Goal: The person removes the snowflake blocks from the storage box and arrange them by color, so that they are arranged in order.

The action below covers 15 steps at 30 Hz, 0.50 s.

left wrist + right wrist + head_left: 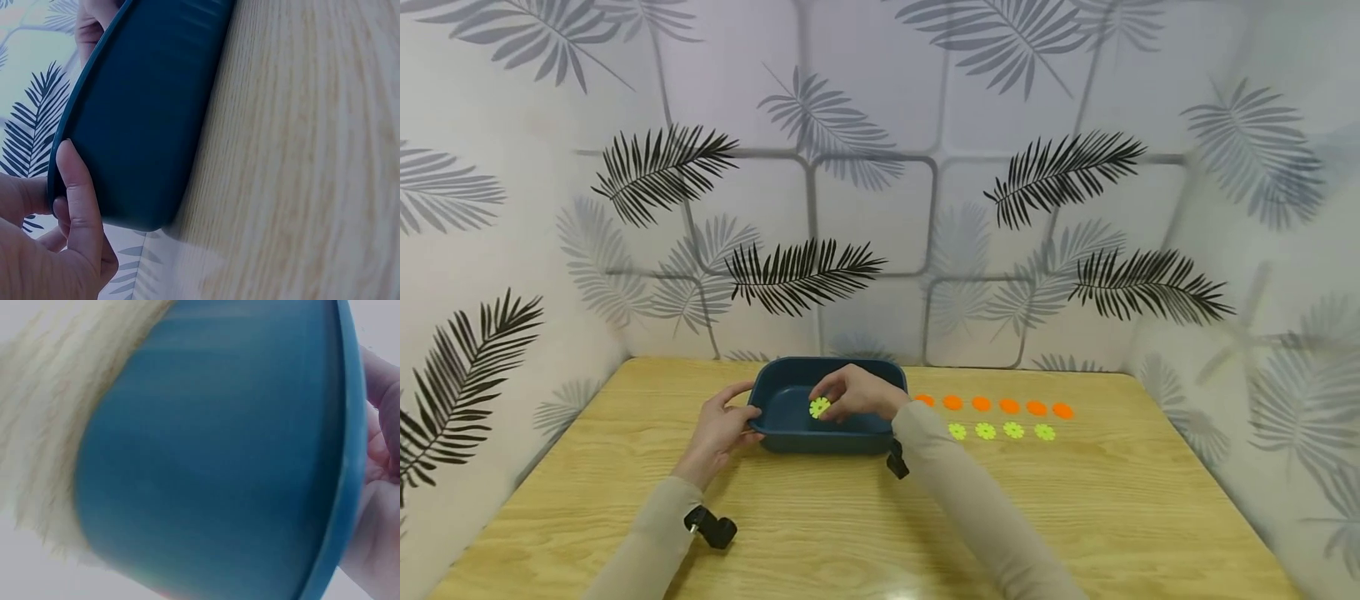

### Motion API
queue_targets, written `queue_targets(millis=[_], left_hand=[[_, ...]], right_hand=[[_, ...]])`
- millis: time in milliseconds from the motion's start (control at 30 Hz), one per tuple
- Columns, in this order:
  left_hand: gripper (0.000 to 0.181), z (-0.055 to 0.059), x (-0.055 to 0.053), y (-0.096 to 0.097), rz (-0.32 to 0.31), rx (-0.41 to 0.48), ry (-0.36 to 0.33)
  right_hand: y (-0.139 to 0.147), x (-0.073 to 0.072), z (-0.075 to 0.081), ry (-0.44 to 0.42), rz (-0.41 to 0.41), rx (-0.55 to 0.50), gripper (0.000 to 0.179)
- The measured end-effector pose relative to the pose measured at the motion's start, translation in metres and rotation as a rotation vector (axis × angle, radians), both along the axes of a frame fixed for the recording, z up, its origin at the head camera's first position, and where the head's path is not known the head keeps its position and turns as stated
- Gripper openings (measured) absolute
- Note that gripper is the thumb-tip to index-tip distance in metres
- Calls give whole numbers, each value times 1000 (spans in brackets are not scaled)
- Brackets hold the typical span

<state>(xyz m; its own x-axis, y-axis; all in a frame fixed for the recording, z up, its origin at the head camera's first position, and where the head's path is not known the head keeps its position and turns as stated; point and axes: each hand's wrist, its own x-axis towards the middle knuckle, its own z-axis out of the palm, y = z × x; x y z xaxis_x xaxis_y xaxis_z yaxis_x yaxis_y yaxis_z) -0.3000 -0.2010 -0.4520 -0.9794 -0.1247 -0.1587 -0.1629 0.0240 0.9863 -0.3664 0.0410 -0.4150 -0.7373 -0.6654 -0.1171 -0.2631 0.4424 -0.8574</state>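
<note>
A dark blue rectangular plastic basin (pixel 827 444) stands on the wooden table. My left hand (pixel 715 433) grips its left end, with the thumb over the rim and fingers against the outer wall, as the left wrist view also shows. Above the inside of the basin, my right hand (pixel 859 392) pinches a yellow-green flower-shaped disc (pixel 818 407) between thumb and fingers. In the right wrist view the basin's wall (pixel 206 450) fills most of the picture and hides the disc; part of the right hand (pixel 378 469) shows past the rim.
Right of the basin lie two rows on the table (pixel 820 533): several orange discs (pixel 1009 406) behind, several yellow-green flower-shaped discs (pixel 1013 430) in front. The right forearm overlaps the rows' left end. A wall (pixel 872 217) with leaf patterns rises behind the table.
</note>
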Motion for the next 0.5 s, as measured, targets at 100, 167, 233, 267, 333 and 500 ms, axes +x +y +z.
queue_targets(millis=[100,167,233,267,333,500], left_hand=[[56,1,2,-2,0,4,-1],[56,2,2,-2,0,4,-2],[56,3,3,-2,1,8,-4],[56,3,3,-2,4,9,-5],[56,4,3,-2,4,10,-5],[57,3,3,1,-1,24,0]], right_hand=[[3,2,-1,-4,4,-29,34],[5,3,-1,0,6,-43,34],[8,5,-1,5,5,-54,34],[10,6,0,6,5,-60,34],[15,7,0,7,-8,-66,34],[32,6,-5,-3,-45,-100,35]])
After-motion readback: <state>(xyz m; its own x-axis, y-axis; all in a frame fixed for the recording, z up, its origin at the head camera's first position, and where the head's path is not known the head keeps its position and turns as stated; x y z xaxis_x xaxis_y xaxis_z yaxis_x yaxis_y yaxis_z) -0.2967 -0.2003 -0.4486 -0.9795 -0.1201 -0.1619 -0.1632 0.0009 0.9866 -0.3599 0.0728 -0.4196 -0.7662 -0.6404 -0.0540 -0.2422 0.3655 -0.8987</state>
